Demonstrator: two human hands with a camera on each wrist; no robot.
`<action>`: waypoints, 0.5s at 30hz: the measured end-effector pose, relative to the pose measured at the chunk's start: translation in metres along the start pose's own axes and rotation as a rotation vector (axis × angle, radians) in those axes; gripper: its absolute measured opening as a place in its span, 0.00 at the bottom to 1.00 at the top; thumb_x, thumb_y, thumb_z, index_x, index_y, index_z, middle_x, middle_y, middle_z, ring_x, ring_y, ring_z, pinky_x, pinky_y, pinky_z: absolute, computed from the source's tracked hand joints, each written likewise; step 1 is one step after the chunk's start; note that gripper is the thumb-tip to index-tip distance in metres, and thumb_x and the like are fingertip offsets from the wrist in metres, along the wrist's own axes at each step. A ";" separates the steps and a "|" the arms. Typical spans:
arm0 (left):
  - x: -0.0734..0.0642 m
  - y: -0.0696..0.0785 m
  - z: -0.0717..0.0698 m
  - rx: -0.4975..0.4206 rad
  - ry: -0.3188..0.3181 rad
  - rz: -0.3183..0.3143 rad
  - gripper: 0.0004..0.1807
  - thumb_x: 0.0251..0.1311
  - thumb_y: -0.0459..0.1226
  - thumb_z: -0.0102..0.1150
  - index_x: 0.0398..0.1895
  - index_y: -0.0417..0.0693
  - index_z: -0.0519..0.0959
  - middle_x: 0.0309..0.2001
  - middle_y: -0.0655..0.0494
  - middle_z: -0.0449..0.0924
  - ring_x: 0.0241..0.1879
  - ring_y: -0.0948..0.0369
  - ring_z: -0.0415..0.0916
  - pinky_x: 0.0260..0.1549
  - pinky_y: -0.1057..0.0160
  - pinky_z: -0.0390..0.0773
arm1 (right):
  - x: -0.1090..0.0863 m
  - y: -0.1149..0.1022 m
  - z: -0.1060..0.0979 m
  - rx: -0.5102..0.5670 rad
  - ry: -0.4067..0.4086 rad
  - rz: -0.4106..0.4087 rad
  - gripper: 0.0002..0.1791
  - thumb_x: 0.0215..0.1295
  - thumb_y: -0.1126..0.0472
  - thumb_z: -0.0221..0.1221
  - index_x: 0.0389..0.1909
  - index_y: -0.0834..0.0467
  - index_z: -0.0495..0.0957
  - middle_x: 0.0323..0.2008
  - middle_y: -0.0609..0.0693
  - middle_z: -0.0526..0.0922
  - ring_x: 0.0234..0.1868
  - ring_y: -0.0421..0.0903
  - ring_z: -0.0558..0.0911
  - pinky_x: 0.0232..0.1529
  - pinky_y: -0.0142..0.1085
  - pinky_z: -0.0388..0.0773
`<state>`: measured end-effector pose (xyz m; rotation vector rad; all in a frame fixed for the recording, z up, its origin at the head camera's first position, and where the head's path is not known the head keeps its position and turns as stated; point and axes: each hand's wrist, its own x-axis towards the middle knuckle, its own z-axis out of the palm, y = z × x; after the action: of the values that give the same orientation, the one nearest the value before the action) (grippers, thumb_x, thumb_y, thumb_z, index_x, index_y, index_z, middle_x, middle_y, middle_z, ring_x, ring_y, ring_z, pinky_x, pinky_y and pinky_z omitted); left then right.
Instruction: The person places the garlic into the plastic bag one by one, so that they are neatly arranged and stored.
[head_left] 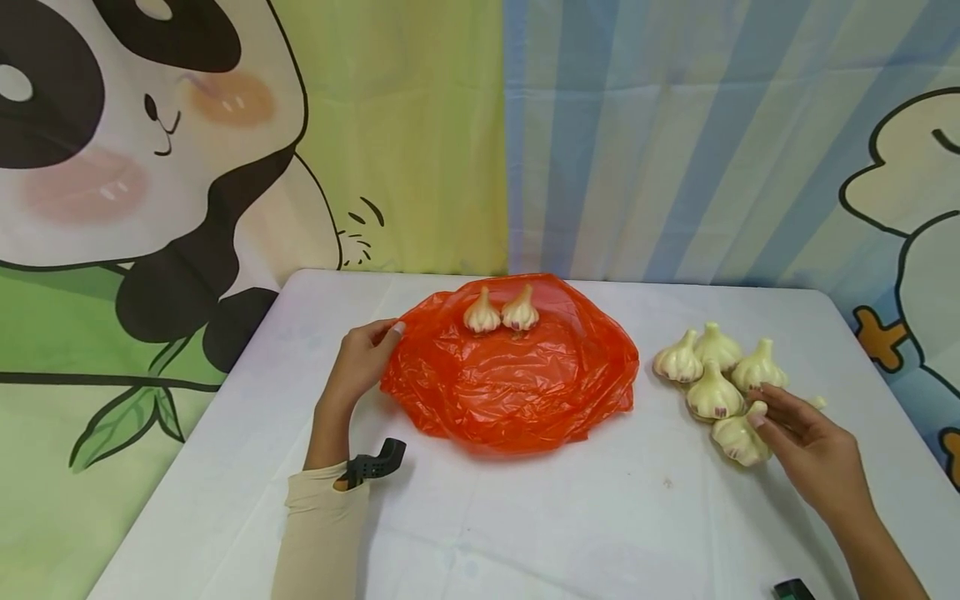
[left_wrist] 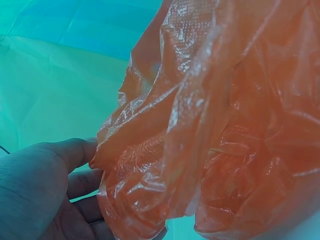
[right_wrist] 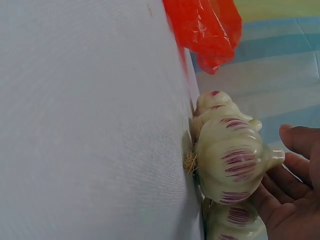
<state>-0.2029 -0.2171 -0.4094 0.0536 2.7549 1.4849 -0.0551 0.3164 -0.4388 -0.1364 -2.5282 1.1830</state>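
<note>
A red plastic bag (head_left: 510, 387) lies spread on the white table, with two garlic bulbs (head_left: 482, 315) side by side on its far part. At the bag's left edge, my left hand (head_left: 367, 358) pinches the thin film between thumb and fingers. On the right, several pale garlic bulbs (head_left: 714, 393) sit close together. My right hand (head_left: 813, 446) reaches around the nearest garlic bulb (right_wrist: 232, 160), fingers beside it and thumb (right_wrist: 297, 139) apart from its stem in the right wrist view. Behind that hand, another bulb shows only its tip.
The white table (head_left: 510, 525) carries the bag and the garlic. A printed cloth backdrop (head_left: 637, 150) with cartoon animals stands behind it. A black wrist device (head_left: 375, 460) sits on the left forearm, and part of another dark device (head_left: 792, 590) shows at the bottom edge.
</note>
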 end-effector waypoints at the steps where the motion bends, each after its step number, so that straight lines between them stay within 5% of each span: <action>1: 0.000 0.000 0.000 -0.001 0.000 0.002 0.31 0.69 0.56 0.48 0.62 0.42 0.75 0.50 0.48 0.80 0.43 0.53 0.77 0.43 0.57 0.80 | 0.000 0.000 0.000 -0.004 -0.006 0.006 0.26 0.68 0.60 0.61 0.64 0.63 0.71 0.51 0.33 0.77 0.46 0.19 0.72 0.40 0.14 0.69; 15: -0.001 0.001 0.000 0.001 0.001 -0.001 0.30 0.71 0.55 0.46 0.62 0.42 0.75 0.49 0.49 0.80 0.43 0.54 0.76 0.42 0.57 0.80 | -0.004 -0.001 -0.005 -0.021 -0.016 0.032 0.18 0.68 0.60 0.60 0.55 0.65 0.78 0.42 0.22 0.75 0.43 0.16 0.71 0.36 0.15 0.71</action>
<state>-0.2015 -0.2163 -0.4084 0.0522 2.7555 1.4842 -0.0500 0.3188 -0.4365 -0.1733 -2.5621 1.1743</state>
